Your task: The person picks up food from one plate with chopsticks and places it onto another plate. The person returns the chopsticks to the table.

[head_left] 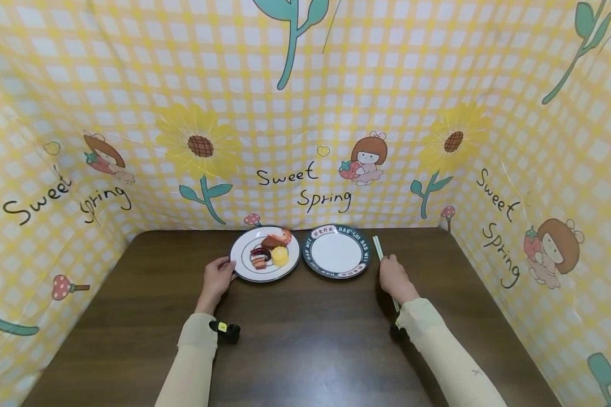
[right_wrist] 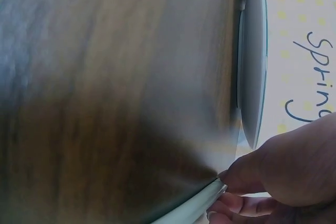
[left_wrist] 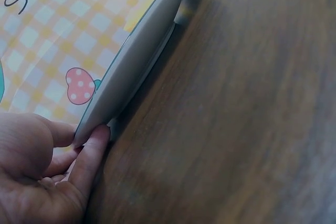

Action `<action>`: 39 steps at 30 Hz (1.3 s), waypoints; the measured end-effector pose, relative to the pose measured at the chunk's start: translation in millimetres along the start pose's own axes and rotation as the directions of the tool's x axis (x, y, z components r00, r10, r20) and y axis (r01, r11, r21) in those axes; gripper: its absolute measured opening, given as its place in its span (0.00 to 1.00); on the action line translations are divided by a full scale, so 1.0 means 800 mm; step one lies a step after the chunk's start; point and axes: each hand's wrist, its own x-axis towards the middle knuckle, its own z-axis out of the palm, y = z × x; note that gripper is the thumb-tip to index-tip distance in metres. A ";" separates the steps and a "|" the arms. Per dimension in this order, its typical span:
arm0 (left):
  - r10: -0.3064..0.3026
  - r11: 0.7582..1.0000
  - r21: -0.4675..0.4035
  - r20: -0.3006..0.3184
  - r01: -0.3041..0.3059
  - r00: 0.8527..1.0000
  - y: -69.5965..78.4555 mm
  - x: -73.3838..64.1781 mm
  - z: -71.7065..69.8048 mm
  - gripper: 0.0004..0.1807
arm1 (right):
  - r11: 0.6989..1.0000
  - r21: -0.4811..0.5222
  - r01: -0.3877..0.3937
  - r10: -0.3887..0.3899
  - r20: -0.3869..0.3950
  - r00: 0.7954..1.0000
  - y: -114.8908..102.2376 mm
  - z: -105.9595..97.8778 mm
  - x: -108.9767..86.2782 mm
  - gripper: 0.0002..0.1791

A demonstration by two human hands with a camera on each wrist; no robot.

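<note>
At the far side of the table, a white plate (head_left: 244, 265) bears several pieces of food: a shrimp-like red piece (head_left: 280, 237), a yellow lump (head_left: 280, 256) and dark and pinkish pieces. My left hand (head_left: 218, 281) pinches this plate's left rim between thumb and fingers; the left wrist view shows the plate's underside (left_wrist: 131, 66) close to the tabletop. Right of it lies a second plate (head_left: 336, 251) with a dark green lettered rim. Beyond that plate, my right hand (head_left: 396, 278) grips pale green chopsticks (head_left: 378, 246), whose middle the hand hides. In the right wrist view the chopsticks (right_wrist: 191, 208) lie along the tabletop.
The dark brown wooden table (head_left: 305, 339) ends at a yellow checked cloth (head_left: 295, 124) printed with flowers and girls, which hangs behind and at both sides. A black wrist camera (head_left: 228, 332) is strapped at the left cuff.
</note>
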 end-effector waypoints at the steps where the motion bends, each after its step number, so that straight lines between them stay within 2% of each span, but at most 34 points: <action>1: -0.005 1.000 0.003 0.000 0.005 1.000 0.000 -0.001 -0.001 0.27 | 1.000 0.003 0.001 -0.001 -0.001 1.000 0.000 0.001 0.000 0.16; 9: -0.004 1.000 0.005 -0.005 0.004 1.000 -0.002 -0.003 -0.006 0.27 | 0.999 0.046 0.003 -0.002 -0.020 1.000 -0.001 0.009 -0.002 0.09; 21: -0.009 1.000 0.021 0.008 0.009 1.000 -0.002 -0.004 -0.006 0.28 | 0.998 0.062 -0.012 0.013 -0.011 1.000 -0.003 0.007 -0.010 0.09; 30: -0.012 0.998 0.061 0.016 0.011 1.000 0.002 -0.013 -0.008 0.28 | 0.995 0.090 -0.037 0.036 0.006 0.999 -0.002 0.011 -0.014 0.10; 39: -0.022 0.994 0.110 0.017 0.020 1.000 0.005 -0.013 -0.006 0.28 | 0.998 0.056 -0.010 0.012 -0.023 1.000 0.000 0.012 -0.015 0.13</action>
